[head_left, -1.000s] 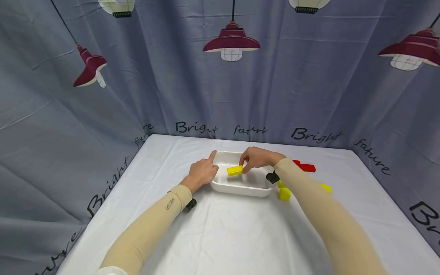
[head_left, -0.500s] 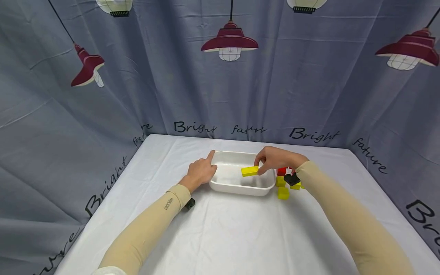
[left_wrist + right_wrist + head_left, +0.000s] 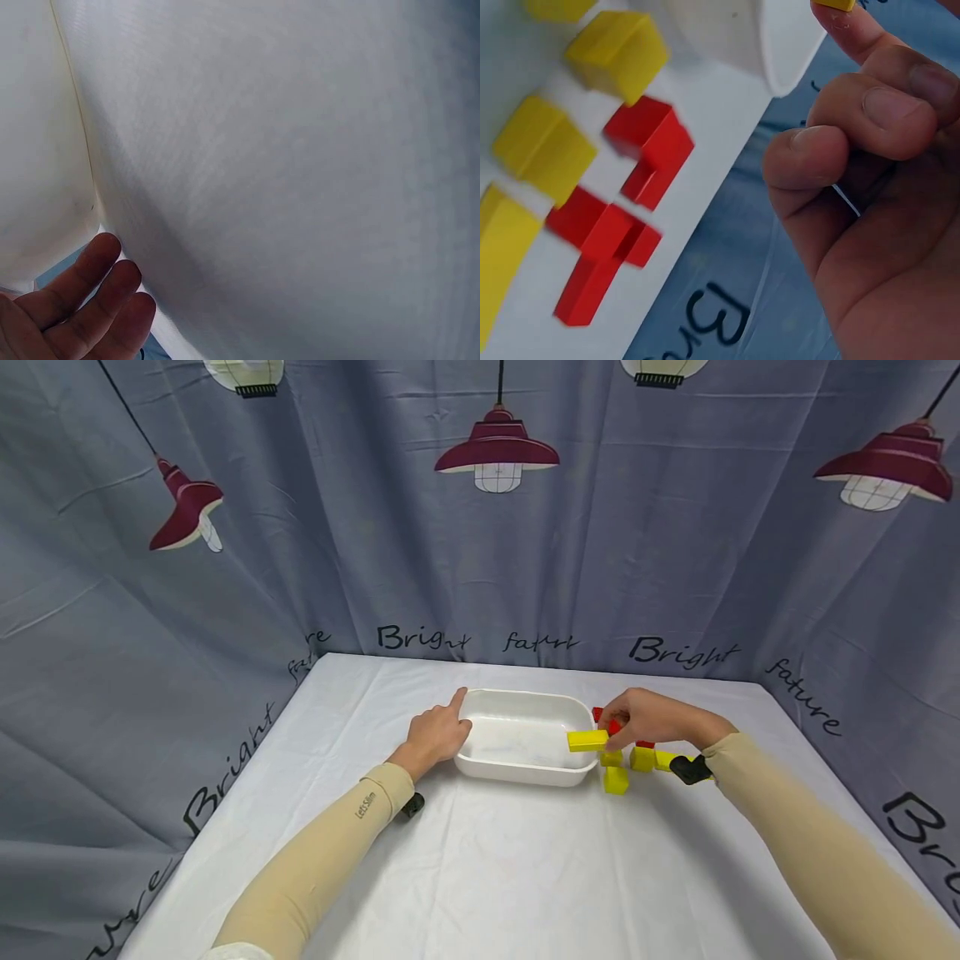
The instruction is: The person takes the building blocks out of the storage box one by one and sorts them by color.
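Note:
A long yellow block point(image 3: 587, 741) is pinched between thumb and fingertips of my right hand point(image 3: 660, 717), over the right rim of a white dish point(image 3: 525, 774). Only the corner of that yellow block point(image 3: 838, 3) shows at the top of the right wrist view, where the other fingers curl loosely. My left hand point(image 3: 437, 735) rests at the dish's left end, its index finger straight along the rim and its thumb over the edge. In the left wrist view, relaxed fingers point(image 3: 94, 289) lie by the dish's outer wall point(image 3: 41, 142).
Right of the dish lie several yellow blocks point(image 3: 617, 781) and red blocks point(image 3: 597, 714), partly hidden by my right hand. The right wrist view shows stepped red pieces point(image 3: 604, 240) beside the yellow cubes point(image 3: 619, 56). A printed grey curtain point(image 3: 375, 527) hangs behind the table.
My right hand has moved right with the yellow block, from above the inside of the dish to its right rim. The left hand stays at the left end.

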### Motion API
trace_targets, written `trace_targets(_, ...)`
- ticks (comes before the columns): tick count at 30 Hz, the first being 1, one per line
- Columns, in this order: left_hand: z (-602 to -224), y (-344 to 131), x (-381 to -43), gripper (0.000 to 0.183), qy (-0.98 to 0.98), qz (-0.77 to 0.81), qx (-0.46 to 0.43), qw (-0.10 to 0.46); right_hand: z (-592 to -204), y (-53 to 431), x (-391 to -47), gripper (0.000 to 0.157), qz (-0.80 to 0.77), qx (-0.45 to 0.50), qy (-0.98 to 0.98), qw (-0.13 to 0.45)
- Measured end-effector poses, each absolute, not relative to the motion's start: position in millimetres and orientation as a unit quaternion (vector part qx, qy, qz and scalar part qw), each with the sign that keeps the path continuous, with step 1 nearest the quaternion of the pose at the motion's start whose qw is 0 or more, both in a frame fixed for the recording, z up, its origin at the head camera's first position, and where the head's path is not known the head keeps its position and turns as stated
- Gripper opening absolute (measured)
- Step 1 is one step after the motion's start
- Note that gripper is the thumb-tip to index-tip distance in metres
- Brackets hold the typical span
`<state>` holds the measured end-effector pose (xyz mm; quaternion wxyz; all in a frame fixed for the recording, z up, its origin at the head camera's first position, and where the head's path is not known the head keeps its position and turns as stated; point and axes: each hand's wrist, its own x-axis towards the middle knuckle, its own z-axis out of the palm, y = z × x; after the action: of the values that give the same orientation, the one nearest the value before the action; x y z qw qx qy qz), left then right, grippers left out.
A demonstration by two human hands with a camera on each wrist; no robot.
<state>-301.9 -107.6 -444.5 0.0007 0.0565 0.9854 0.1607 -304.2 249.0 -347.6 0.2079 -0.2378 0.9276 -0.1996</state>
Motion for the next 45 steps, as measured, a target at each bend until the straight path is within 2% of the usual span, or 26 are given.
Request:
trace_targets(8, -443.1, -108.3, -300.8, 0.064, 0.986, 0.162, 0.05, 0.001, -356.3, 279.3, -286.8, 0.024, -0.199, -0.213, 0.938, 0.186)
trace_targets(20, -443.8, -109.6, -299.6, 0.064, 0.985, 0.165, 0.049, 0.002, -374.5, 315.5, -271.8, 0.032, -0.204, -0.174, 0.949, 0.167)
trace_targets(32, -444.0, -108.7, -300.0, 0.064, 0.985, 0.167, 0.05, -0.003, -400.9, 336.8, -262.5, 0.041, -0.227, -0.142, 0.949, 0.168)
trace_targets(45, -445.7, -106.8, -301.0, 0.064, 0.985, 0.165, 0.053, -0.006, -428.9, 353.9, -256.2, 0.041, -0.246, -0.11, 0.952, 0.145)
